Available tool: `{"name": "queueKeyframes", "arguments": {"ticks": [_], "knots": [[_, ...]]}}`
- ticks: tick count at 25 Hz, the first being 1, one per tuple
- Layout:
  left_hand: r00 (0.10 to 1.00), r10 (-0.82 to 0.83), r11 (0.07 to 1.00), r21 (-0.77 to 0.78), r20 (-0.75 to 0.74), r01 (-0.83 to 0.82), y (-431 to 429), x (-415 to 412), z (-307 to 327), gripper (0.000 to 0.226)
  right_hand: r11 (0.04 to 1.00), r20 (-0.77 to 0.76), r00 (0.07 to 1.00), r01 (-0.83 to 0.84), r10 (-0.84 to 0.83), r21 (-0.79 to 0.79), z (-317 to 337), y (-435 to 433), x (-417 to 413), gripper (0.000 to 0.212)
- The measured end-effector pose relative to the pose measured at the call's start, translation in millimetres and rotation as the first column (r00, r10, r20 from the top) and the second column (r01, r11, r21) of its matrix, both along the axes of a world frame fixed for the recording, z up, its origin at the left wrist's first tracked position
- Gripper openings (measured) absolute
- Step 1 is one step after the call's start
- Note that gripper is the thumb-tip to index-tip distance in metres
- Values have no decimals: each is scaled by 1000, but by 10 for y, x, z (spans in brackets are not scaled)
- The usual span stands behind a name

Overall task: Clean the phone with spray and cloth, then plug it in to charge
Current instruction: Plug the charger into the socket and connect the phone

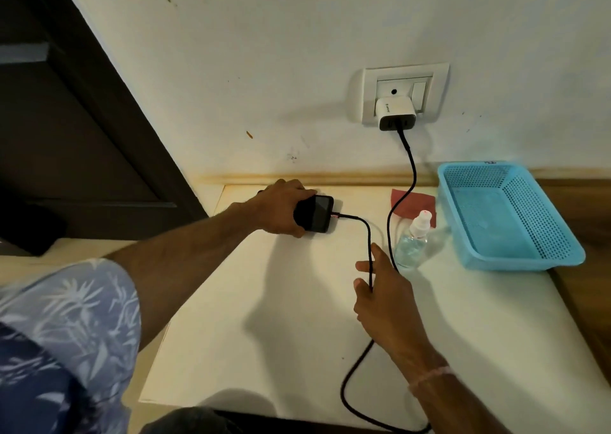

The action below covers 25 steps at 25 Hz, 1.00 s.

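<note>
- The phone [317,213] lies flat on the tabletop [264,318], far back near the wall.
- The left hand [284,208] is on it. The fingers curl over the far edge and the thumb hugs the near edge, so it holds the phone tight.
- The phone's long side runs left to right, and its plug end points right — toward the other hand.
- The cable [367,235] looks pushed into that end. It bends down toward the right hand [383,298].
- The right hand sits apart from the phone, closer to the body. Its fingers are spread and mostly straight, and the cable slips in under the palm. No firm grip shows.
- The cable loops on up to the charger [395,114] in the wall.
- I think the plugging is about done. Next both hands may just let go, softly, so the plug stays in.
- The bottle [411,238] and cloth [420,202] wait just right of the cable.
</note>
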<state>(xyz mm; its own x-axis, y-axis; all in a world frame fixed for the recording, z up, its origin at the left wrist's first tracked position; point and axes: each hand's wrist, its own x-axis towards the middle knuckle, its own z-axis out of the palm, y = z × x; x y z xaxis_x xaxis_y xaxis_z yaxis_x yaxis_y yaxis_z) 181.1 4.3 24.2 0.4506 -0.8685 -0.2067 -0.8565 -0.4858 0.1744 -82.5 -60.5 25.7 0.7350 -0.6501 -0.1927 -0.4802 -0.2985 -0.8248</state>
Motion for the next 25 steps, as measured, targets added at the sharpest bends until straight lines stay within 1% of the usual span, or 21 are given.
{"name": "queueKeyframes", "arguments": {"ticks": [2,3,6,8,12,15,19,21,23,25], "knots": [[999,-15,1000,-18,-33,14,-63,143,12,71,1000,2,1000,-12,12,-6,-41,17,34,62],[998,-8,1000,-22,-58,6,-85,210,18,71,1000,1,1000,-17,17,-13,-61,25,55,63],[991,36,999,-11,-125,-38,-103,371,27,79,999,-6,1000,-28,28,-25,-110,25,141,64],[990,39,999,-3,-139,-40,-96,439,12,80,999,-8,999,-35,35,-31,-129,12,199,63],[996,75,996,43,-53,-73,-105,447,-38,81,998,-4,999,-39,39,-56,-155,-9,293,60],[994,108,993,50,-19,-107,-99,437,-68,82,997,-4,999,-44,43,-60,-182,-24,342,59],[991,126,990,56,55,-129,-55,411,-60,78,994,23,997,-78,80,-73,-219,-39,398,58],[985,162,986,33,67,-164,-48,354,-62,79,992,12,994,-105,106,-76,-251,-57,409,59],[970,228,974,1,80,-229,-32,251,-37,85,988,-17,991,-133,132,-79,-274,-77,405,59],[964,240,970,-54,111,-236,4,78,-1,88,986,-42,989,-147,144,-84,-278,-109,389,59]]}}
